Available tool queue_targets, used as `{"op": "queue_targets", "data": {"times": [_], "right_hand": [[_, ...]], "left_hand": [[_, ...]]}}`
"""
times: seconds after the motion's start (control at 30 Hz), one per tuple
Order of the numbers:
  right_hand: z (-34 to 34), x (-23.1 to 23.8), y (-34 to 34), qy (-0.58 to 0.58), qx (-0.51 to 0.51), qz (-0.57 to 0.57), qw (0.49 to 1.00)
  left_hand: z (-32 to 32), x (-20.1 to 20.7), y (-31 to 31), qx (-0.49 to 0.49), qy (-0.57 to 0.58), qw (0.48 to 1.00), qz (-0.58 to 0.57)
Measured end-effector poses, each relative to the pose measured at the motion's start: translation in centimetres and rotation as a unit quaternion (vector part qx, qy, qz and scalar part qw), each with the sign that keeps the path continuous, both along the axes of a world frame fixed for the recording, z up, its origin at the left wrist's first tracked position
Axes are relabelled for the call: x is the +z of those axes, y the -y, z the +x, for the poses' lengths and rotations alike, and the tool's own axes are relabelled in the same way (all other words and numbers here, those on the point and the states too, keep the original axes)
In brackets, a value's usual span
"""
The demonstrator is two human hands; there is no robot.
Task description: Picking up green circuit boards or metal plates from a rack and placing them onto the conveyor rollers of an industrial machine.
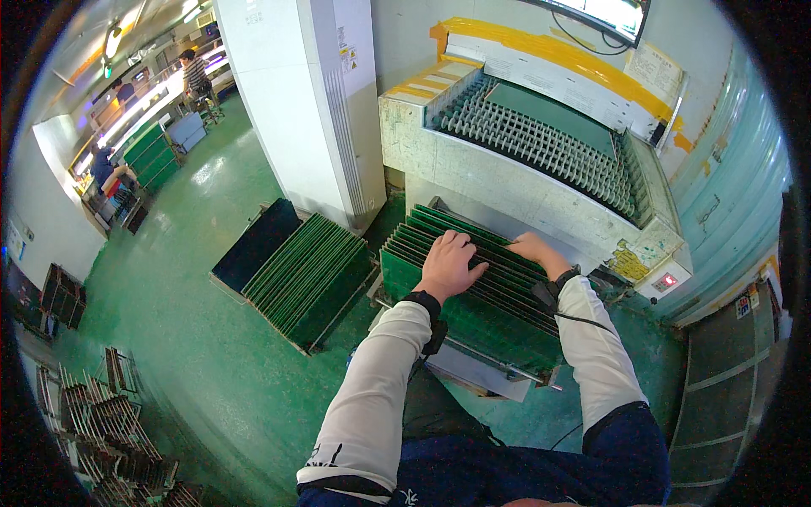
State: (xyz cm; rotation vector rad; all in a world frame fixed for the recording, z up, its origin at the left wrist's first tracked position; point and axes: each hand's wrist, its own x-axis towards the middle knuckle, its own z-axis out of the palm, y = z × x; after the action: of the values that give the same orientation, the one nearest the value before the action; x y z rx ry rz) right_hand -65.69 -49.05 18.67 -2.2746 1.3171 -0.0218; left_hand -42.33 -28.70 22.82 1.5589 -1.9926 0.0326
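Right hand [530, 248] fingertips hidden among green boards [473, 287]; distant workers too small

The boards [473, 283] are thin green panels standing on edge, packed close in a row inside a metal rack [481, 372] near the middle of the scene, just in front of the grey machine. Their top edges form a ribbed slope running from near left to far right. The left hand [448, 266] lies flat on those edges, and the right hand [534, 249] touches the far end of the row
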Motion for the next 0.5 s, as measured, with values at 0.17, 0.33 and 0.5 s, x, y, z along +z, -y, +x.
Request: {"op": "queue_targets", "data": {"times": [0.17,0.33,0.5], "right_hand": [[0.07,-0.15,0.17,-0.012,0.016,-0.015,1.000],[0.15,-0.18,0.18,-0.011,0.013,-0.011,1.000],[-0.03,-0.44,0.41,-0.009,0.006,-0.016,1.000]], "left_hand": [[0.05,0.06,0.02,0.001,-0.001,1.000,0.011],[0.10,-0.12,0.10,0.003,0.002,1.000,0.008],[-0.06,-0.26,0.20,0.006,0.003,1.000,0.010]]}}
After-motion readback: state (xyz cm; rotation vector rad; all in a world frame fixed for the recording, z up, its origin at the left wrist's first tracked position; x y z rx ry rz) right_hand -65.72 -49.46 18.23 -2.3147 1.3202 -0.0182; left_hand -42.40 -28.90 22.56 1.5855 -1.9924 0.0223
